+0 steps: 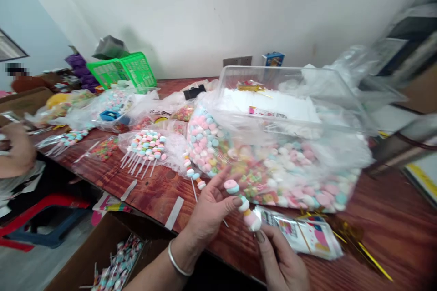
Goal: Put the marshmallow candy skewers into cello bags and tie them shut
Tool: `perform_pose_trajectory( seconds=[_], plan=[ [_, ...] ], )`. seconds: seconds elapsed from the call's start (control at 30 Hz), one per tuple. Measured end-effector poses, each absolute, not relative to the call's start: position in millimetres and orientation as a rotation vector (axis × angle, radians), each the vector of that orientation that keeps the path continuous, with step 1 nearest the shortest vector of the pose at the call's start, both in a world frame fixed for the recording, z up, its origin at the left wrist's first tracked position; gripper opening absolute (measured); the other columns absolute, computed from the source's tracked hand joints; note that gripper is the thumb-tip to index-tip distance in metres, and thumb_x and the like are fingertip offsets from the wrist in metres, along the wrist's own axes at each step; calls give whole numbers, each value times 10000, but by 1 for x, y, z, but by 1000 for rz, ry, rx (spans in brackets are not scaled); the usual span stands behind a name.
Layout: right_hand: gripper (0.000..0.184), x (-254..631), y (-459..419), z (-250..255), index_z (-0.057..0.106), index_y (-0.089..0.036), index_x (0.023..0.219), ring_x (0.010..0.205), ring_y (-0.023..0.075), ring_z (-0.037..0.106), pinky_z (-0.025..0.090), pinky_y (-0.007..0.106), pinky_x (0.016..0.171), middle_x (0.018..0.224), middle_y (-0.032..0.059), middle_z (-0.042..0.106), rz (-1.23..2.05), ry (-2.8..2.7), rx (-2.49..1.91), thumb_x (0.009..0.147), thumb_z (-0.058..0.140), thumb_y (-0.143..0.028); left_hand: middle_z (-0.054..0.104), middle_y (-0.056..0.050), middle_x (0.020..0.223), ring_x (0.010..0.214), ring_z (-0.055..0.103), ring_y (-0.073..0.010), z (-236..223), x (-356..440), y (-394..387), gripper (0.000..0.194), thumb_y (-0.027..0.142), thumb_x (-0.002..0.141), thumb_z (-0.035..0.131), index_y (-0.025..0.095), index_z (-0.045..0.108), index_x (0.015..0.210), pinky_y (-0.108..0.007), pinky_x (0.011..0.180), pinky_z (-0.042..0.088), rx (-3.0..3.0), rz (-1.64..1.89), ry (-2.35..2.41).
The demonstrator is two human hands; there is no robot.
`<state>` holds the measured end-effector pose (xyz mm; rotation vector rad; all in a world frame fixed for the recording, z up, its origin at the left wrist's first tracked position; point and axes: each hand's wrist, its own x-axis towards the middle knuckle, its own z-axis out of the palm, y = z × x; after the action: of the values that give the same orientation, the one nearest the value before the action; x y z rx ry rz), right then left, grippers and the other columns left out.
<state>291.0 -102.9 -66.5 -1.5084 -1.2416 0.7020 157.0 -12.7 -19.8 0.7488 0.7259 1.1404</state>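
A marshmallow skewer (pixel 244 204) of pink, white and blue marshmallows, with orange gummy pieces between, slants between my two hands. My left hand (pixel 211 207), with a silver bangle at the wrist, has its thumb against the upper marshmallows; its fingers curl behind them. At the lower end, my right hand (pixel 282 254) pinches the skewer just under the bottom marshmallow, and the stick there is hidden by the fingers. Another marshmallow skewer (pixel 194 175) lies on the table just beyond my left hand. Past it, a large clear bag (pixel 205 136) holds loose marshmallows and gummies.
Printed wrappers (pixel 303 236) and gold ties (pixel 351 232) lie right of my hands. A clear bin (pixel 287 72) stands behind the bag. Finished skewers (pixel 146 145) lie left. Below the table edge, a cardboard box (pixel 78 254) holds more. A co-worker's hand (pixel 17 145) is far left.
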Motion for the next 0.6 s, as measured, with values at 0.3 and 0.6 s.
perform_pose_trajectory(
  seconds=[0.3,0.6],
  plan=[
    [289,418,-124,-49,659,-211,921,815,201,633,466,269,774,869,43,689,162,-1048,-1936,892,506,-455,710,-74,940,912,643,-216,-37,166,-20,137,256,839,645,210,732,934,-347,858,488,1625,815,978],
    [259,412,-112,-52,661,-185,912,789,193,634,462,274,741,855,50,686,80,-1153,-1846,928,482,-373,655,-108,1119,1070,532,-295,-61,221,-31,309,171,757,716,193,681,1064,-469,925,418,2430,553,949]
  ],
)
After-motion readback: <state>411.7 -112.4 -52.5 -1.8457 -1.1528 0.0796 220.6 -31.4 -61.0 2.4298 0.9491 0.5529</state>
